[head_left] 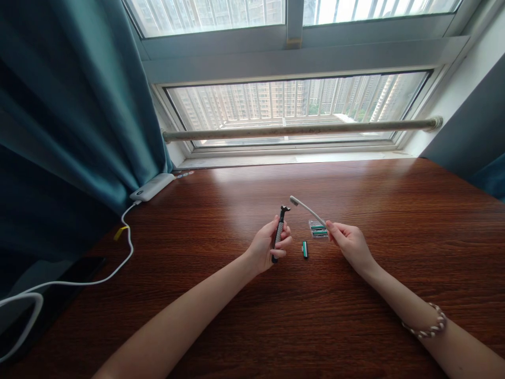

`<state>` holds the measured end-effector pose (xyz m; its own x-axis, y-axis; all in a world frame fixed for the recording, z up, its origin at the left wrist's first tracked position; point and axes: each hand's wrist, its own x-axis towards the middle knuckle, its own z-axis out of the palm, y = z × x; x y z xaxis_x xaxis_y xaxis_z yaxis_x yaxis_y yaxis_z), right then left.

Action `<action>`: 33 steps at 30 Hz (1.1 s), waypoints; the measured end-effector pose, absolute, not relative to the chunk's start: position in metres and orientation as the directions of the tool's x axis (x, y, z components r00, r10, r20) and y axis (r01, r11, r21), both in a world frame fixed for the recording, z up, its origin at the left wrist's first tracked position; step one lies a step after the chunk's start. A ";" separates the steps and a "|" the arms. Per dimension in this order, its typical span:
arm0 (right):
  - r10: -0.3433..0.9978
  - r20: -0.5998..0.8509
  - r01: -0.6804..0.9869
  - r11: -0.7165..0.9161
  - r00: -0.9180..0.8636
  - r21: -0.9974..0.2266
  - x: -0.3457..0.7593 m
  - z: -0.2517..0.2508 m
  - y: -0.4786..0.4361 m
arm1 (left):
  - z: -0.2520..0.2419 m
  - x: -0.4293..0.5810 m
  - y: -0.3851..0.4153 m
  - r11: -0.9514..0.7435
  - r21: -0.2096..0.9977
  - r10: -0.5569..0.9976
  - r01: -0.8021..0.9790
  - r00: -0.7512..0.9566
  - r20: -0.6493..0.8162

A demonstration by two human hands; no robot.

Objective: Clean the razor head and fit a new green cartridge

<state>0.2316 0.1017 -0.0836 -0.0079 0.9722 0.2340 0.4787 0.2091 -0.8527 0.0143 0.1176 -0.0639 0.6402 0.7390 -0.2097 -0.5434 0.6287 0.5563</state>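
My left hand (265,246) is closed around a dark razor handle (279,231), held upright with its bare forked head at the top and no blade cartridge on it. Between the fingers of my right hand (349,243) is the end of a white toothbrush (311,211). Its dark bristles point down, just right of the razor handle's head and apart from it. A loose razor cartridge (305,249), black with a green strip, lies on the table between my hands. Behind it a clear plastic case (317,229) holds more cartridges, partly covered by my right fingers.
The brown wooden table (221,326) reaches the window sill, where a pale rail (300,129) crosses the window. At the left, a white power bank (152,187) with a white cable (130,247) lies beside the blue curtain (79,95). A dark flat object (84,268) sits under the cable.
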 end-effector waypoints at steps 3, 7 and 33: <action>0.961 0.274 0.527 0.250 -0.033 -0.812 0.231 -0.080 0.099 | -0.067 0.015 0.118 0.627 0.549 0.743 -0.553 0.636 -0.208; 0.939 0.342 0.669 0.274 -0.032 -0.691 0.232 -0.079 0.099 | -0.068 0.015 0.117 0.646 0.522 0.728 -0.557 0.654 -0.203; 0.995 0.097 0.692 0.064 0.009 -0.719 0.240 -0.082 0.109 | -0.058 0.018 0.114 0.649 0.570 0.755 -0.504 0.516 -0.404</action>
